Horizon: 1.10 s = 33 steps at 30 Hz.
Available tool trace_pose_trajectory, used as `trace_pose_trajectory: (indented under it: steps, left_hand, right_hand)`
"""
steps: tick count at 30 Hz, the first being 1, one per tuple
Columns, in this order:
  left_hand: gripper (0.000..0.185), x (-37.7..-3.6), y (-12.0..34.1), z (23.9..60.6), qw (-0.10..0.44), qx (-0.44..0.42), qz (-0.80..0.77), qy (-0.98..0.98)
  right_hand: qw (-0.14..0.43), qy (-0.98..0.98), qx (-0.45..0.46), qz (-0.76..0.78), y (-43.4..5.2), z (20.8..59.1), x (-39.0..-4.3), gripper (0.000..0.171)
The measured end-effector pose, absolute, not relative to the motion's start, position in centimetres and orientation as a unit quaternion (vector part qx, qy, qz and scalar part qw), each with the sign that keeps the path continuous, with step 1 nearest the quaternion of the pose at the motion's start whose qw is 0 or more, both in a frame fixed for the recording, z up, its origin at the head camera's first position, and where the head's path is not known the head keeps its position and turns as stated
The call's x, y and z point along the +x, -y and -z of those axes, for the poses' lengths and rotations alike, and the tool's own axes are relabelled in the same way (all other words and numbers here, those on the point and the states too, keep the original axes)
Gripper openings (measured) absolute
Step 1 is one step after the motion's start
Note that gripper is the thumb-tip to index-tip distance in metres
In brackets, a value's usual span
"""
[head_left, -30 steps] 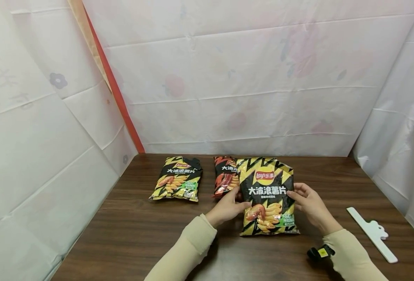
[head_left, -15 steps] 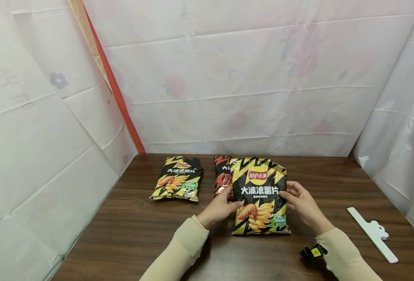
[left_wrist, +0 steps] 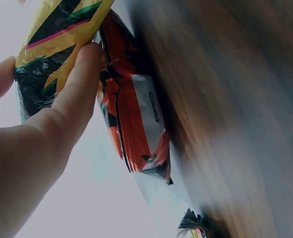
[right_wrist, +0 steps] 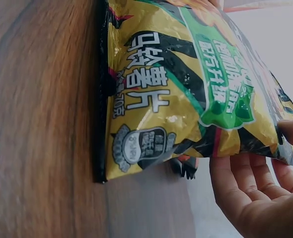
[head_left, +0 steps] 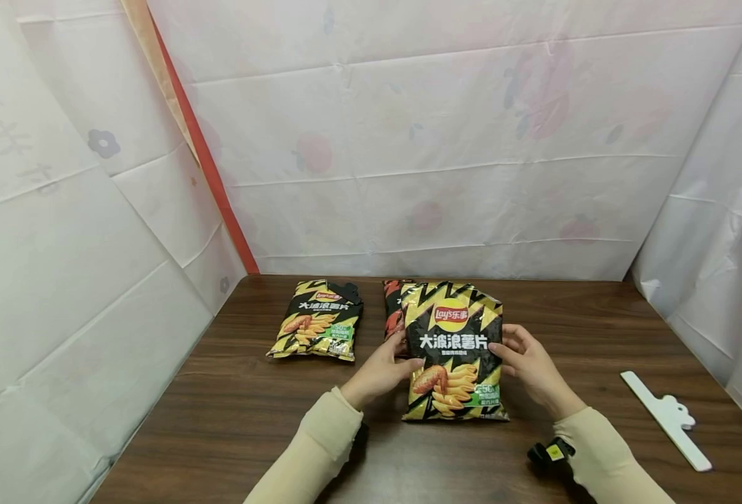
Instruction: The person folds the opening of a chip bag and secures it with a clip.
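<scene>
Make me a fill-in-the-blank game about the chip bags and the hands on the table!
1. Both hands hold the yellow-and-black chip bag; its bottom edge rests on the ____.
2. The left hand grips the bag's left side and the ____ hand its other side.
3. Behind the held bag lies a chip bag coloured ____ and black.
4. The white clip lies on the ____ side of the table.

Missing words: table; right; red; right

Yellow-and-black zigzag chip bag (head_left: 453, 350), red-and-black bag (head_left: 394, 315), dark wood-grain table (head_left: 232, 420).
</scene>
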State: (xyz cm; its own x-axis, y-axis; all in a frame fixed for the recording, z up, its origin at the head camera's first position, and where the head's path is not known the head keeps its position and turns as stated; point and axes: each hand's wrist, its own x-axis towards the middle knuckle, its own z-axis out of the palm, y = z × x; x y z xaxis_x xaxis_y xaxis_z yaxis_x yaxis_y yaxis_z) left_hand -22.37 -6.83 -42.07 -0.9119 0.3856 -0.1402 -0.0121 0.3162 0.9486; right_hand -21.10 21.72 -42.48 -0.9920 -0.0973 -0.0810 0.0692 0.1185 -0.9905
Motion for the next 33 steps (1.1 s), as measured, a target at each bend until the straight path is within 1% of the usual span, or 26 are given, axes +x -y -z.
trace_pose_trajectory:
  steps: [11,21,27,33]
  left_hand:
    - [0.077,-22.1,8.5,41.6,0.170,0.123,-0.577,-0.789]
    - [0.071,-22.0,9.5,41.6,0.161,0.140,-0.577,-0.789]
    - [0.074,-21.8,9.7,41.5,0.160,0.143,-0.575,-0.789]
    - [0.067,-21.8,9.7,41.5,0.156,0.150,-0.586,-0.781]
  right_hand:
    - [0.077,-0.726,-0.029,0.683,-20.6,42.3,-21.0,0.045]
    - [0.073,-0.745,-0.025,0.663,-19.7,42.2,-21.3,0.047]
    - [0.062,-0.749,-0.014,0.659,-19.6,41.9,-21.5,0.047]
    - [0.046,-0.742,-0.030,0.669,-20.0,41.6,-21.9,0.050]
